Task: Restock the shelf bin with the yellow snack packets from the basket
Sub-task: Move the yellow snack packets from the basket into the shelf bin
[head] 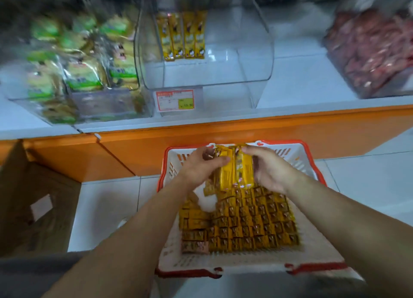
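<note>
1. Far, one clear bin (257,51) holds four yellow packets (183,37).
2. Left grip (201,166) curls round a packet bundle (237,170) over one basket's (309,163) far end; bundle count unclear.
3. Right grip (271,173) clasps the bundle's other side.

You have three clear bins on the shelf (290,83): one left bin (73,78) of green packets, one shelf bin (257,62) in the middle and one right bin (371,58) of red items. Four yellow snack packets (183,38) stand in the shelf bin, and one price tag (175,100) hangs at its front. One basket (286,141) holds dozens of basket packets (252,226) in rows, too blurred to count exactly. Your two grips, left grip (203,163) and right grip (270,172), share one bundle (234,172) of a few packets; the number is unclear. There is one cardboard box (29,197).
</note>
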